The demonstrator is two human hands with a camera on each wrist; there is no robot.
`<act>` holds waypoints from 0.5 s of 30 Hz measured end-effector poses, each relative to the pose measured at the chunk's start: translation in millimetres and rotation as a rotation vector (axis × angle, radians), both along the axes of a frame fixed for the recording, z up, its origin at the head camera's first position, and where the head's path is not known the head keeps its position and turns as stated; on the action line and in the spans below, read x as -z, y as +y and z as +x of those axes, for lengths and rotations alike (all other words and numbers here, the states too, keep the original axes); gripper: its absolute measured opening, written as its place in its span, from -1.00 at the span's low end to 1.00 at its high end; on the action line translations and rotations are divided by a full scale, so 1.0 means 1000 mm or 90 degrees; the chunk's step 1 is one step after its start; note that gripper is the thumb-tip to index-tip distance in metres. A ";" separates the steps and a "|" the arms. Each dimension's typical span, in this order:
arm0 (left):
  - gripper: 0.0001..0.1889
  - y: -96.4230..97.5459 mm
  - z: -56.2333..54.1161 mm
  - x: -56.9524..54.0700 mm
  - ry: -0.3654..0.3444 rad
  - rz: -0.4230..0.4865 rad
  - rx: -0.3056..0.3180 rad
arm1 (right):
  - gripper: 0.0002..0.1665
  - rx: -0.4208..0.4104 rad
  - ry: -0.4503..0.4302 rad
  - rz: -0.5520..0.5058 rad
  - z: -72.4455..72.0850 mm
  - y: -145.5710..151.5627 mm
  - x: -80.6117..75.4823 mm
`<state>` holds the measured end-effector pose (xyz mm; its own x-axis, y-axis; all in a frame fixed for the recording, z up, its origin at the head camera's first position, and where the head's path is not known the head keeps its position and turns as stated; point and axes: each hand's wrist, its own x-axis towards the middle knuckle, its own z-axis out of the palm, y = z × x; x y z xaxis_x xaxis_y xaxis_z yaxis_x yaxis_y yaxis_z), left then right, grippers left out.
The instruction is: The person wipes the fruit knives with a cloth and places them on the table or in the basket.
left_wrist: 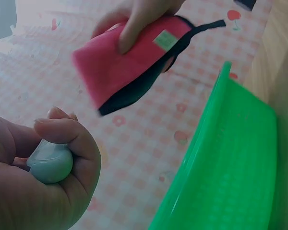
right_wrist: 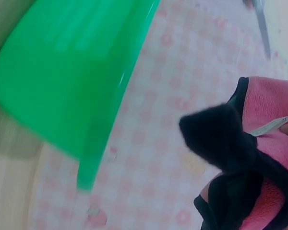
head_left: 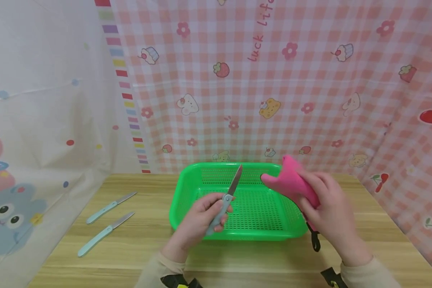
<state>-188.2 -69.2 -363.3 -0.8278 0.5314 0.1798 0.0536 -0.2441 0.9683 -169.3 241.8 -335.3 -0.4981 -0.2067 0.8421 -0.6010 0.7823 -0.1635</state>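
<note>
Well left of the left grip (head_left: 201, 219): two pale-blue knives (head_left: 111, 228) on counter (head_left: 129, 264), blades out. Left grip: fingers curled round handle of third knife (head_left: 227, 199), blade pointing up and away. Below and between both grips: green basket (head_left: 263, 214). Right grip (head_left: 333, 204): grasping pink fabric piece (head_left: 293, 181) above basket's right end, black loop (head_left: 315, 241) hanging below this grip

Knife handles (head_left: 223, 207) are pale blue, cloth (head_left: 291, 182) pink, basket (head_left: 245, 235) green, backdrop (head_left: 245, 90) pink-checked.
</note>
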 end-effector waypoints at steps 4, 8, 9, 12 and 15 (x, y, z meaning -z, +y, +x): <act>-0.64 0.011 0.003 0.002 -0.011 0.017 0.018 | -0.49 -0.014 0.011 -0.008 0.002 -0.022 0.002; -0.60 0.020 0.005 0.004 -0.027 0.039 0.033 | -0.45 -0.025 0.039 -0.019 0.002 -0.039 0.004; -0.59 0.022 0.006 0.005 -0.032 0.045 0.033 | -0.39 -0.031 0.045 -0.021 0.002 -0.043 0.005; -0.59 0.026 0.007 0.007 -0.046 0.064 0.034 | -0.29 -0.040 0.035 -0.025 0.001 -0.051 0.008; -0.62 0.030 0.009 0.008 -0.053 0.082 0.041 | -0.42 -0.057 0.008 -0.013 0.002 -0.056 0.013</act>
<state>-179.5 -39.3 -371.5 -0.8080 0.5603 0.1822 -0.0447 -0.3666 0.9293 -167.2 185.5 -348.2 -0.4678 -0.2328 0.8526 -0.6710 0.7214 -0.1712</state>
